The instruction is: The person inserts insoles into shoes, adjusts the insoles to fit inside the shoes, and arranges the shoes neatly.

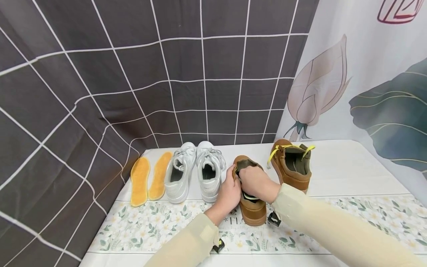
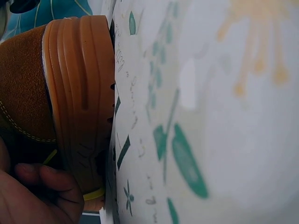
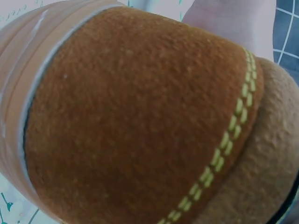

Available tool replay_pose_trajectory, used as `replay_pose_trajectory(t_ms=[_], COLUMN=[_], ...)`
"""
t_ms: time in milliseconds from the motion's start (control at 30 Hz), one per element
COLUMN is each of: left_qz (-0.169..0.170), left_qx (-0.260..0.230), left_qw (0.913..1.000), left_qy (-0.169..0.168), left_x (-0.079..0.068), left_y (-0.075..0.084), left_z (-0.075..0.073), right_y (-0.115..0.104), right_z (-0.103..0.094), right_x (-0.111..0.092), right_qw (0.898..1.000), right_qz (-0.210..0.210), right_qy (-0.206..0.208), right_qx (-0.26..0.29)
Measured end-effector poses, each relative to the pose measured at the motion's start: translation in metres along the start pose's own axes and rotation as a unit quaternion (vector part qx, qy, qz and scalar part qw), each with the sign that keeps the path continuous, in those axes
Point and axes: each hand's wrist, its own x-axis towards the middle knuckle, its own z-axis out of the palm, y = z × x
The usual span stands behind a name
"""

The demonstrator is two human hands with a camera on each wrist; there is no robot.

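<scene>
A brown suede shoe [image 1: 253,215] with a gum-coloured sole stands on the table, heel towards me. My left hand [image 1: 230,191] grips its left side near the lacing; in the left wrist view curled fingers [image 2: 51,186] lie against the upper, beside a bit of yellow lace [image 2: 95,194]. From above, my right hand [image 1: 255,181] reaches into the shoe's opening, its fingertips hidden inside. Below that hand, a dark piece with a pale green edge [image 1: 250,196] shows inside the heel. The right wrist view is filled by the shoe's suede heel [image 3: 135,112] with yellow double stitching.
The matching brown shoe [image 1: 293,178], with yellow laces, stands to the right. Left of my hands are two white sneakers [image 1: 180,185], then two orange-yellow insoles [image 1: 140,181] lying flat. A floral strip [image 1: 160,226] crosses the white table. Dark gridded cloth [image 1: 220,92] hangs behind.
</scene>
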Motion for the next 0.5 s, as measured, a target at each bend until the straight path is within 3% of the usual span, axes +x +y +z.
replay_pose_trajectory(t_ms=[500], left_qz=[-0.018], left_qx=[-0.021], left_qw=[0.9996], left_qy=[-0.001], left_x=[0.000], left_y=[0.002], left_z=[-0.001], right_y=[-0.005], right_z=[0.011], right_x=[-0.001], right_qw=[0.999], right_qz=[-0.003], right_qy=[0.012], right_qx=[-0.035])
